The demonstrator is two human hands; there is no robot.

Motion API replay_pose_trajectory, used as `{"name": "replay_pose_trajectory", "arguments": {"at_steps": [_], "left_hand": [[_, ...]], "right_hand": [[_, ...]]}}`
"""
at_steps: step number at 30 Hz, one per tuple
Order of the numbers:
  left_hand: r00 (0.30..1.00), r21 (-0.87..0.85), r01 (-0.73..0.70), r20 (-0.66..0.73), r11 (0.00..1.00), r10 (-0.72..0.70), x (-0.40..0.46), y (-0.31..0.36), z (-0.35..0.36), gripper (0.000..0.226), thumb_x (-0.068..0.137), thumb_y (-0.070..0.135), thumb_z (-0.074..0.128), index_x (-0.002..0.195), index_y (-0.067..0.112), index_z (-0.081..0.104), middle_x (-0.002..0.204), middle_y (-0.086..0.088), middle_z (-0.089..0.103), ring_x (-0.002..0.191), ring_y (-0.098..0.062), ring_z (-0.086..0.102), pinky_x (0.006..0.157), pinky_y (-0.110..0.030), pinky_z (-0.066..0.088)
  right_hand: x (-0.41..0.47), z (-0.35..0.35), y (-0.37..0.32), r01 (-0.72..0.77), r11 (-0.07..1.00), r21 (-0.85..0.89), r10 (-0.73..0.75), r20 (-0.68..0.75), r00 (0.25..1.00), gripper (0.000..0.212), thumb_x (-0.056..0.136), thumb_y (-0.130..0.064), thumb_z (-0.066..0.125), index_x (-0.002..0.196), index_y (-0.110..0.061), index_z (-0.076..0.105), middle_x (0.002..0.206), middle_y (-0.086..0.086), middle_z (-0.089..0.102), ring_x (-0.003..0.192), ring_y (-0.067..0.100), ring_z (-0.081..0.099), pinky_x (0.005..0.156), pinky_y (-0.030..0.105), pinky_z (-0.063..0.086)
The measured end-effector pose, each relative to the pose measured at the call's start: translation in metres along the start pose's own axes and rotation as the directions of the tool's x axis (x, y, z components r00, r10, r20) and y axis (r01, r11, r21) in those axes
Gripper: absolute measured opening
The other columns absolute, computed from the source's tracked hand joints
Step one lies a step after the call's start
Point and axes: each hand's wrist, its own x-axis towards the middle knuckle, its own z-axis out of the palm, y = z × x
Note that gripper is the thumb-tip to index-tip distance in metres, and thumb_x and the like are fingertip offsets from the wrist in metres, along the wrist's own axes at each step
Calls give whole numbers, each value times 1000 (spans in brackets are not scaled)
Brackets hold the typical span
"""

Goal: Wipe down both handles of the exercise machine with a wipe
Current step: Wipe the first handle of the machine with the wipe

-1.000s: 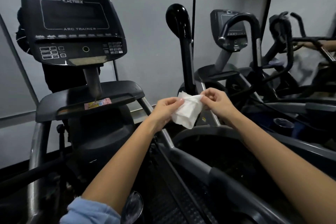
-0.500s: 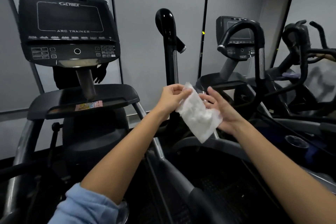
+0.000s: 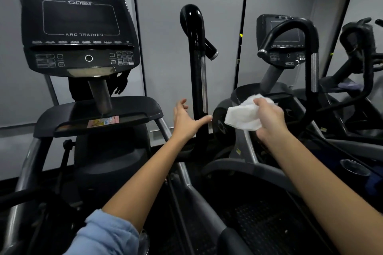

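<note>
Gripping one crumpled wipe (image 3: pixel 244 117), the right hand (image 3: pixel 269 119) has its fingers curled round it beside the upright black handle (image 3: pixel 195 68); the left hand (image 3: pixel 186 119) reaches with fingers spread, holding nothing. One handle is visible. Risk: a bunched wipe may skip the handle's far side.

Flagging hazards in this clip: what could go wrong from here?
The wipe is bunched in the right hand, so it may touch little of the black handle. The open left hand sits beside the handle's post and could be bumped if it swings.
</note>
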Motion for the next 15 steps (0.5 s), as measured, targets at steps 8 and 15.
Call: {"name": "replay_pose_trajectory", "arguments": {"at_steps": [8, 15], "left_hand": [[983, -232, 76, 179, 970, -34, -1, -34, 35, 77, 57, 20, 87, 120, 6, 45, 110, 3, 60, 100, -15, 60, 83, -26, 48], [973, -194, 91, 227, 977, -45, 1, -55, 39, 35, 88, -5, 56, 122, -9, 51, 115, -15, 57, 95, -2, 61, 72, -12, 47]], "right_hand": [[0, 63, 52, 300, 904, -305, -238, 225, 945, 17, 97, -30, 44, 97, -14, 48, 83, -3, 53, 72, 6, 51, 66, 22, 41], [-2, 108, 79, 699, 642, -315, -492, 531, 691, 49, 102, -32, 22, 149, -26, 13, 160, 0, -9, 145, 8, -9, 121, 41, 2]]}}
